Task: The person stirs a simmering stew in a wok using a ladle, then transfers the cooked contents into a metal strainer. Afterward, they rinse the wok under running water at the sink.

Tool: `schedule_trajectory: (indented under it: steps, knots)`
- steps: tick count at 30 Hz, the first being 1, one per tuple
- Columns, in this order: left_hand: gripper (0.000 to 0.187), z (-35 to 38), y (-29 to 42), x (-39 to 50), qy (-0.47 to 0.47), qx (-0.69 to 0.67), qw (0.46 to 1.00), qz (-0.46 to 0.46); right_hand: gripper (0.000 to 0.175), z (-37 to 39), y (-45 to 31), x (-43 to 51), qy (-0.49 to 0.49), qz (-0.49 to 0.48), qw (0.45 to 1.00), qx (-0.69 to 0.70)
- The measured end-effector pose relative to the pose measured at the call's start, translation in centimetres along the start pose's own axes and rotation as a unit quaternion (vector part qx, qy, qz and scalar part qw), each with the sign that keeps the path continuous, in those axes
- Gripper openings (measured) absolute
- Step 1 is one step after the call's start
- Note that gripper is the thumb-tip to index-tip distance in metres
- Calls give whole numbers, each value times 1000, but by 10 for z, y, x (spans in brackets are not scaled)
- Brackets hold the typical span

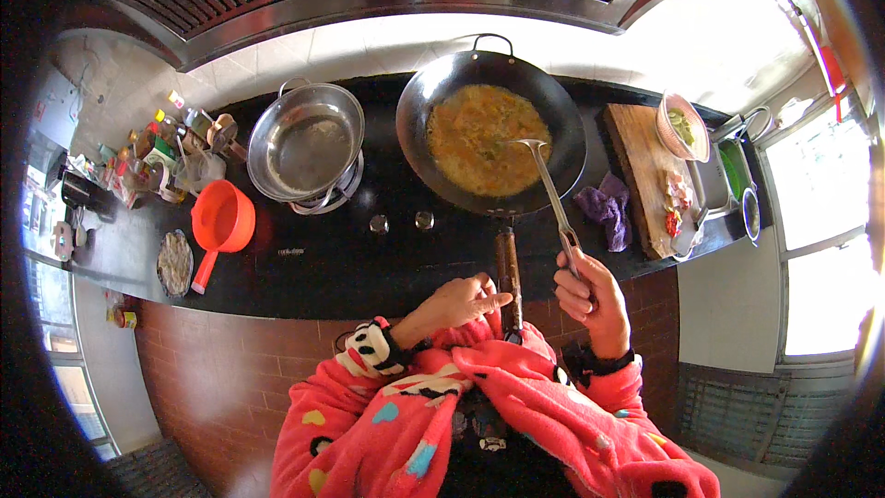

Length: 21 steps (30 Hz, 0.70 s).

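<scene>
My right hand (593, 294) grips the handle of a metal cooking utensil (550, 183), whose far end rests in the orange-brown broth (487, 135) of a black wok (567, 152). My left hand (464, 301) holds no visible object. It is bent near the wok's wooden handle (508, 273), with a finger pointing towards it; whether it touches the handle I cannot tell. Left of the wok, a stainless steel pan (311, 145) sits on the other burner.
A wooden cutting board (639, 180) with chopped food, a pink basket (683, 126) and a purple cloth (607, 211) lie right of the wok. At left are a red plastic dipper (225, 218), a plate of pale food (175, 263) and several bottles (197, 121). A range hood (408, 0) hangs above.
</scene>
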<state>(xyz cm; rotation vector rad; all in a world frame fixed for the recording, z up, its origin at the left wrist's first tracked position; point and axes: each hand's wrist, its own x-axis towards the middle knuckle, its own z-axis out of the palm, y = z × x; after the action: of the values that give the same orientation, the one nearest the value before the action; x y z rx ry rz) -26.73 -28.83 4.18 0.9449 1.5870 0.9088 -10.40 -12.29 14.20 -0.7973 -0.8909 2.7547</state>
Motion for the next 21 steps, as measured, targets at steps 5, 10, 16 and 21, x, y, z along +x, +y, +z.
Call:
schedule_trajectory:
  steps: [5,10,16,21]
  knots:
    - [48,-4,-7,-1,10,-6,1000,26,28,2,1,2,-1,-3,1000,2]
    - [44,-10,-10,-2,-11,21,999,25,29,5,1,3,-4,1,1000,3]
    - [33,-11,-22,3,-4,-1,1000,28,27,5,0,3,-1,-4,1000,1]
    - [29,-12,-32,3,-9,-27,999,36,27,2,1,3,2,-1,1000,-3]
